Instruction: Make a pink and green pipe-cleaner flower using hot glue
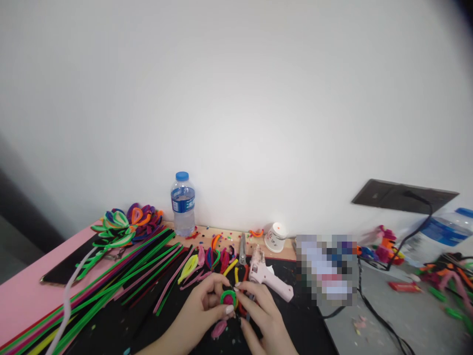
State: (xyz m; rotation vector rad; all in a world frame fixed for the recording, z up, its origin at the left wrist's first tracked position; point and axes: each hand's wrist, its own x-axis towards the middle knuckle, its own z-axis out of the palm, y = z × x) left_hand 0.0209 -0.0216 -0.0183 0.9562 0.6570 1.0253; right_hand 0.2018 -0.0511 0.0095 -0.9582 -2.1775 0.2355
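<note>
Both my hands meet low in the middle over a black mat [121,320]. My left hand [201,308] and my right hand [260,310] pinch a small coil of pipe cleaner [228,298], pink in the centre with a green ring around it. A pink looped piece [219,329] hangs just below the coil. Fingers of both hands are closed on the coil.
Long green, pink and purple pipe cleaners [121,281] lie fanned to the left, with looped petal shapes [127,224] behind. A water bottle [183,203], scissors [242,252], a pink glue gun [268,277], a white cup [276,237] and a black cable [373,308] stand nearby.
</note>
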